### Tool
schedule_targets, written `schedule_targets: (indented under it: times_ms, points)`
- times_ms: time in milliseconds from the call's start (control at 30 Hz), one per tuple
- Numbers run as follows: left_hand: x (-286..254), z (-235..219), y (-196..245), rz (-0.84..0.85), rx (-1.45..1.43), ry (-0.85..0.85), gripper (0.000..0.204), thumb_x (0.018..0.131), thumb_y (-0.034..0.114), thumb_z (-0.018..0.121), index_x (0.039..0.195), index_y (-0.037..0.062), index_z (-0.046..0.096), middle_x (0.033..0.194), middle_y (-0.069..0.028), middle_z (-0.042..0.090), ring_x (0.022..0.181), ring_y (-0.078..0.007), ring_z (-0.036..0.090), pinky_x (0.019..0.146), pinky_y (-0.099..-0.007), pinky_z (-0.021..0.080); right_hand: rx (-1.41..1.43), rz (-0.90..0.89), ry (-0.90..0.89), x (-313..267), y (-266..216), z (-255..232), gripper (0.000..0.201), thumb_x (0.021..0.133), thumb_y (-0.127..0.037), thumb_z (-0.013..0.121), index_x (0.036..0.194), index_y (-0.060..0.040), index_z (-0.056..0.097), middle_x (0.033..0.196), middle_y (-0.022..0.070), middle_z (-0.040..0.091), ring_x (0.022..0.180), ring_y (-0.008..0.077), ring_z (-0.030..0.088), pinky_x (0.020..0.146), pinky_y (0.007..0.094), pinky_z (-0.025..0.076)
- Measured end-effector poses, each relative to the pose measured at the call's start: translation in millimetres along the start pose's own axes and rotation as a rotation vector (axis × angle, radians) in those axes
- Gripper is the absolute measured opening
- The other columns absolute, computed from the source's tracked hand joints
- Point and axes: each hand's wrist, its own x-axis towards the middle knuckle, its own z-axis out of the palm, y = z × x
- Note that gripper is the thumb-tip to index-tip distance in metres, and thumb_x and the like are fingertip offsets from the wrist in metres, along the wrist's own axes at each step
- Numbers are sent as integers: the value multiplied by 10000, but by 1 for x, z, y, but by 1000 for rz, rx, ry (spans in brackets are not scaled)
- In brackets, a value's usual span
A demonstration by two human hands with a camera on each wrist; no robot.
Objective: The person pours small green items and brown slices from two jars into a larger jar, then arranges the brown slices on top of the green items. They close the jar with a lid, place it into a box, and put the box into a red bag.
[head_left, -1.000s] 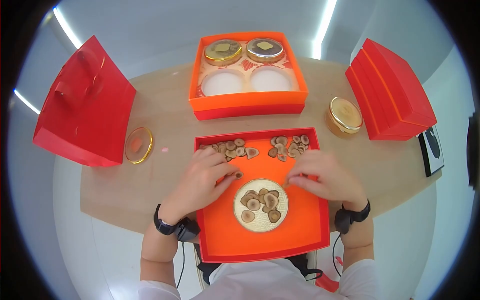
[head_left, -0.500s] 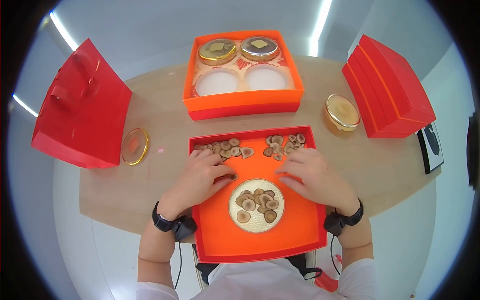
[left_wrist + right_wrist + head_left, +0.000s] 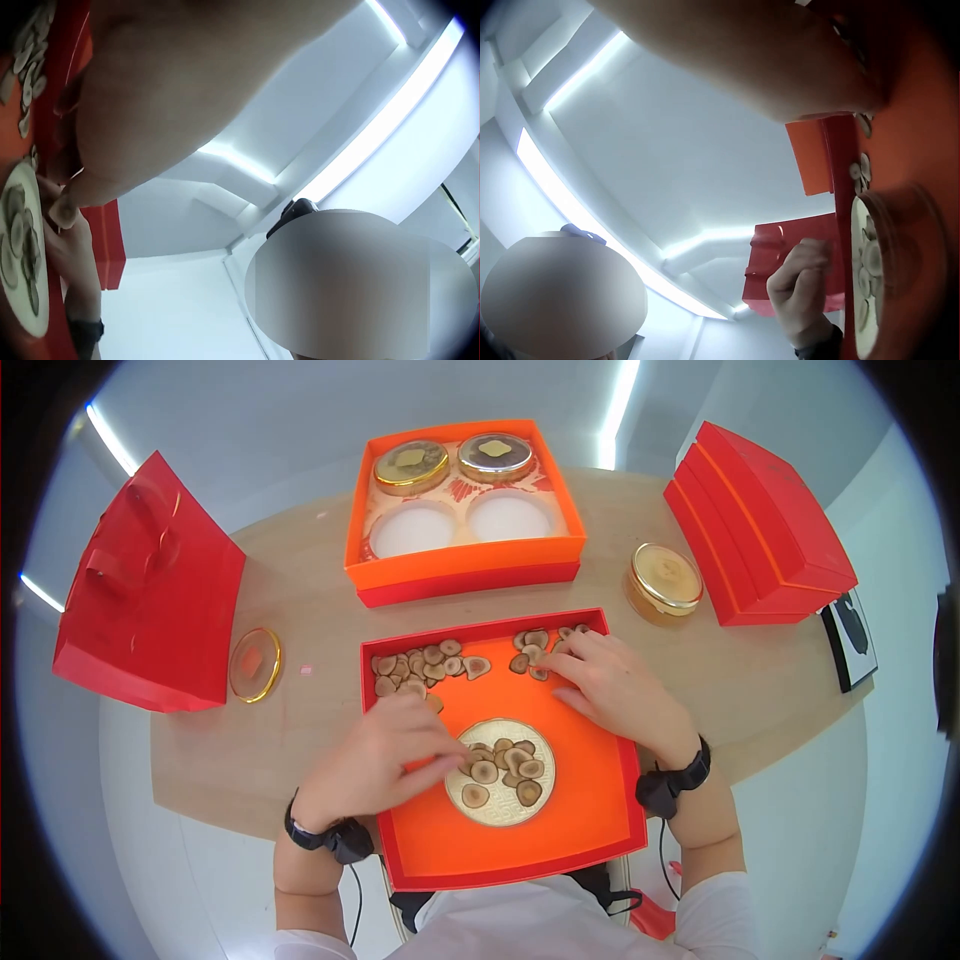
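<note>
In the head view my left hand (image 3: 385,750) is at the left rim of a round, clear-sided jar (image 3: 490,813) with a gold patterned top. Its thumb and fingers pinch a small brown slice (image 3: 465,761) over that top. Several dried, dark-edged slices (image 3: 515,760) lie on the jar in overlapping rows. My right hand (image 3: 615,685) reaches over the right-hand pile of slices (image 3: 533,645), its fingers loosely bent at the slices and the thumb apart. Another pile (image 3: 410,668) fills the far left corner of the shallow red tray (image 3: 520,860) with an orange floor.
Behind the tray stands an orange box (image 3: 470,565) with two lidded jars (image 3: 410,465) and two round white wells. A red bag (image 3: 150,600) and a gold-rimmed lid (image 3: 257,665) are at left. At right are a gold-lidded jar (image 3: 665,582) and red boxes (image 3: 765,525).
My left hand has moved down and right to the jar with its slice. The right hand has moved back to the right-hand pile; the slice it held a second ago is gone from its fingers.
</note>
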Motion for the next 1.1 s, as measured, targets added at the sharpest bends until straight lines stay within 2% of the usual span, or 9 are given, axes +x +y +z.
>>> schedule_targets:
  times_ms: [133,233,333,500,600,700,900,1000,1100]
  points:
    - [1,12,8,102,96,-108,151,902,166,867,1040,114,837,935,-14,708,943,-244,599,916,-405,500,15,-21,-5,1,5,4,281,884,-128,836,1153,-79,772,1067,75,639,1025,280,640,898,425,523]
    - [3,24,6,32,39,-114,183,896,183,876,1065,126,836,929,-7,705,958,-243,593,914,-410,498,50,-57,17,3,8,8,204,900,-120,818,1090,-66,768,1026,86,642,1006,291,645,886,430,526]
    - [3,15,4,-7,33,-67,180,902,161,864,1074,124,827,932,-18,707,963,-252,599,906,-408,497,68,-55,11,5,5,8,128,913,-102,797,1022,-55,749,998,99,646,995,308,650,880,444,530]
    - [-2,3,-30,-101,292,214,173,862,131,865,1028,111,821,960,-38,683,1001,-270,609,929,-428,484,66,-37,-2,5,4,7,101,923,-91,782,955,-45,698,999,105,652,998,323,654,879,458,536]
    - [-3,-6,-36,-150,453,185,198,838,135,872,1030,118,827,977,-36,671,1027,-267,605,983,-446,466,82,-45,-7,4,3,5,99,932,-80,771,948,-42,681,992,111,660,989,334,659,865,458,542]
    - [-3,-6,-38,-154,441,111,218,829,151,875,1041,125,832,974,-33,660,1035,-258,599,1022,-452,446,263,74,-67,4,-11,-14,85,933,-67,779,977,-43,710,995,103,693,954,316,690,853,428,569]
    - [2,5,-42,-156,431,49,226,844,183,873,1059,121,836,961,-29,641,1013,-245,581,1024,-423,424,562,-178,-200,-3,-30,-28,104,946,-87,804,1035,-53,762,1037,76,721,964,286,721,874,401,584]
    - [4,7,-45,-158,458,60,219,860,191,868,1064,119,835,971,-28,641,1003,-244,573,1014,-416,415,503,-153,-219,-5,-34,-20,137,928,-106,830,1045,-59,774,1045,69,719,976,277,713,872,404,584]
    - [4,8,-48,-150,446,53,198,873,191,861,1055,121,825,975,-29,639,992,-244,568,1002,-413,411,367,-128,-72,-4,-28,-21,166,935,-142,817,1075,-66,769,1034,80,689,1018,288,675,889,429,555]
